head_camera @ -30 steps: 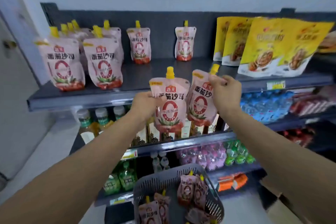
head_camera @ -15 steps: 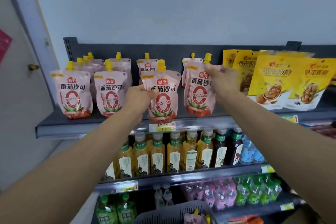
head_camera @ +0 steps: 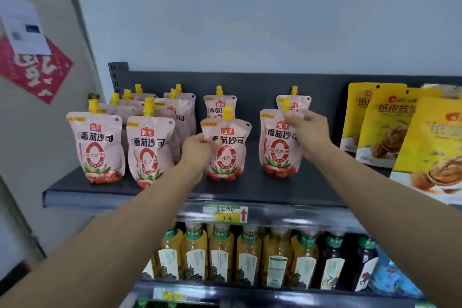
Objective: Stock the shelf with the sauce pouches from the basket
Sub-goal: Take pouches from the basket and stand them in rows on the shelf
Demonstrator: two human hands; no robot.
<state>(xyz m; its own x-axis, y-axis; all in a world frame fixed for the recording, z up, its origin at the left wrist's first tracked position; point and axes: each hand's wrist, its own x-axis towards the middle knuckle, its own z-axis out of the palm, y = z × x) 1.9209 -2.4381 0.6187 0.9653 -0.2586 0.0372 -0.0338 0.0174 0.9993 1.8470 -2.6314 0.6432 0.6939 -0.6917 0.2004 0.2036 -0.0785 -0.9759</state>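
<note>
Pink pouches with yellow caps are sitting all along the dark shelf (head_camera: 252, 186), and two of them are being held right now. Left grip (head_camera: 197, 150) is curling round the left edge of the middle pouch (head_camera: 228, 155), thumb across the front, so it's clamped on it. That pouch is standing upright near the front of the shelf, its bottom looking like it's touching the board, straight in front of a back pouch (head_camera: 219, 105).

Right grip (head_camera: 308, 130) is pinching the top right corner of the right pouch (head_camera: 276, 150), just beside its cap, fingers curled tight on it. This one is standing upright too, base on the shelf, in front of a rear pouch (head_camera: 295, 100) that's peeking over the knuckles. The two held pouches are standing apart, with bare shelf between them.

Off to the left, two rows (head_camera: 150, 150) of the same pouches are lining up front to back. On the right, yellow bags (head_camera: 385, 127) are leaning near the right grip, not touching it. Below, a price tag (head_camera: 226, 214) is hanging on the shelf edge, and bottles (head_camera: 220, 255) are standing in a row under it.
</note>
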